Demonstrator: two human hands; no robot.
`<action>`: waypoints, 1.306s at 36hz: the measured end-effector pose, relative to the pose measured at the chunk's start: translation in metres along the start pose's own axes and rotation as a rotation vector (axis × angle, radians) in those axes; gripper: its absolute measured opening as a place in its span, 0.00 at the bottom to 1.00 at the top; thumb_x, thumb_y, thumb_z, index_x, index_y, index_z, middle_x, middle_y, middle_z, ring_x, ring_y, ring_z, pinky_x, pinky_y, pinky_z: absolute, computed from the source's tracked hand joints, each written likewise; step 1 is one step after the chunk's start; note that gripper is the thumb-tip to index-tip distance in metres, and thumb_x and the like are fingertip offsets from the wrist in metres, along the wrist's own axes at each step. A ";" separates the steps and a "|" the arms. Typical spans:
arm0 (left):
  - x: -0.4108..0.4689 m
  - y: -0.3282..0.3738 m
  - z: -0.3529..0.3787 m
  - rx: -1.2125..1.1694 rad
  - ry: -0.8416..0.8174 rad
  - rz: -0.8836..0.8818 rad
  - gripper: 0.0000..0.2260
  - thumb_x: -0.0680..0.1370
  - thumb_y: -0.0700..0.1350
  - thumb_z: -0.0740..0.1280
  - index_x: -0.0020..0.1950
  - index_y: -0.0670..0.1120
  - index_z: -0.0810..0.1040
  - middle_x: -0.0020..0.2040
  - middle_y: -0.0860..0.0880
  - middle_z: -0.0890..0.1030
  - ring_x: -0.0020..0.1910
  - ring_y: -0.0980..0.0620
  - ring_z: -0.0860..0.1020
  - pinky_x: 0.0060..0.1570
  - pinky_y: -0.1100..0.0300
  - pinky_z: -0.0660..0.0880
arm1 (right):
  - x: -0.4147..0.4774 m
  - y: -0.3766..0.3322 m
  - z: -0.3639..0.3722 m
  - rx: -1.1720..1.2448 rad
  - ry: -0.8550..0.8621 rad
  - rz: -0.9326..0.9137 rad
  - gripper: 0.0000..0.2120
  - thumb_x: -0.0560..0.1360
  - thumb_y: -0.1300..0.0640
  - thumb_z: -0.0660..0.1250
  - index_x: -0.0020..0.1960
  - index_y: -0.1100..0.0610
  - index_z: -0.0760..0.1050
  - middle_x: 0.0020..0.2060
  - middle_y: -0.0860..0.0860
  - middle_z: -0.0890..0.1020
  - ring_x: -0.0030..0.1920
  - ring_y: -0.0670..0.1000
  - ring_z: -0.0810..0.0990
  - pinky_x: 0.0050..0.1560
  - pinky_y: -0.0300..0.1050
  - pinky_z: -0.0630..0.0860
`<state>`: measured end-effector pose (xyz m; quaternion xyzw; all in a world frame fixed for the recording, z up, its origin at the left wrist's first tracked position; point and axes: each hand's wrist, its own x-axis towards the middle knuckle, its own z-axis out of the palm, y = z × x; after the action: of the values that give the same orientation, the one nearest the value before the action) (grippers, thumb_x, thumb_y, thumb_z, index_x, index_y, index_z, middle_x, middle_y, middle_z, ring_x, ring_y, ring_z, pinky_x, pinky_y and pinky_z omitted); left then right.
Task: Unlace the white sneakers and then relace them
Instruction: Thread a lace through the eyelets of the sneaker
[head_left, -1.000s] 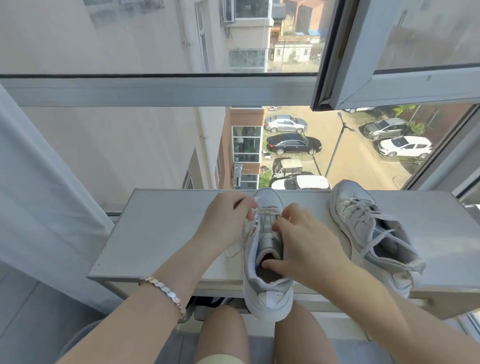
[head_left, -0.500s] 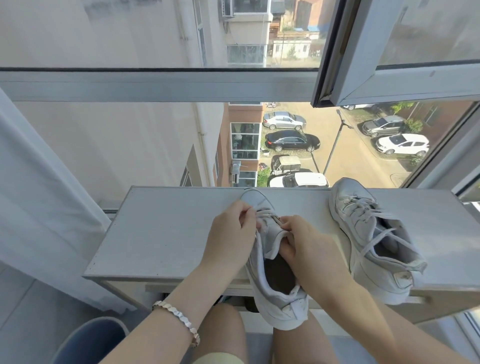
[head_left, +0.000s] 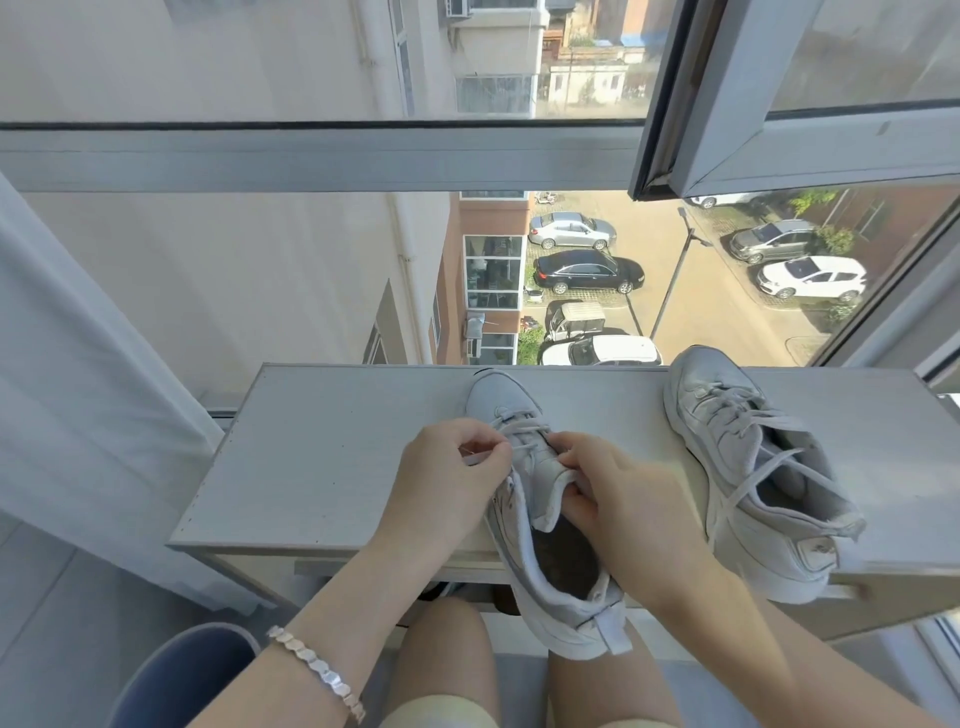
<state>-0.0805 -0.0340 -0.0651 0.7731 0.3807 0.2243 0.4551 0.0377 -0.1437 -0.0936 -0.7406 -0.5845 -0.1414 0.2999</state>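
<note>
Head view, looking down at two bare hands working on one sneaker (head_left: 550, 587); a stretch of lace (head_left: 521, 427) is pinched between the thumb and curled fingers of the left hand (head_left: 452, 478), just beside the eyelets on the shoe's left side; the tongue (head_left: 543, 470) is gripped at its right edge by the right hand (head_left: 618, 499), thumb tucked underneath. This sneaker is laid on a pale grey table (head_left: 322, 457), toe pointed away and heel overhanging the near edge above bare knees. The second sneaker (head_left: 748, 478) is seen to the right on the same table, apart from the first, loosely laced. A silver bracelet (head_left: 317, 675) is worn on the left wrist; a white curtain (head_left: 78, 389) is hung at the left; parked cars (head_left: 587, 270) are visible far below through the window.
</note>
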 end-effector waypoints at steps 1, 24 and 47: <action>0.000 0.001 0.000 0.029 0.005 0.007 0.13 0.75 0.42 0.68 0.34 0.57 0.75 0.35 0.61 0.78 0.38 0.65 0.76 0.36 0.78 0.69 | 0.000 -0.001 0.000 -0.009 0.000 -0.003 0.12 0.70 0.51 0.58 0.49 0.55 0.74 0.41 0.45 0.84 0.31 0.46 0.80 0.27 0.35 0.68; 0.018 0.003 0.001 0.267 -0.068 0.078 0.04 0.74 0.43 0.68 0.40 0.48 0.82 0.33 0.58 0.76 0.37 0.59 0.75 0.37 0.68 0.70 | -0.002 0.003 0.008 0.053 0.003 0.035 0.07 0.71 0.51 0.59 0.46 0.52 0.68 0.38 0.48 0.82 0.28 0.49 0.78 0.22 0.41 0.73; 0.025 0.010 0.008 0.113 -0.160 0.009 0.05 0.76 0.41 0.68 0.45 0.44 0.84 0.35 0.58 0.77 0.41 0.57 0.77 0.42 0.69 0.70 | -0.002 0.005 0.008 0.015 0.009 0.123 0.09 0.69 0.51 0.62 0.43 0.55 0.75 0.37 0.48 0.83 0.29 0.50 0.79 0.23 0.43 0.74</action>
<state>-0.0559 -0.0216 -0.0599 0.8146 0.3518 0.1421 0.4387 0.0407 -0.1407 -0.1026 -0.7723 -0.5374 -0.1217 0.3163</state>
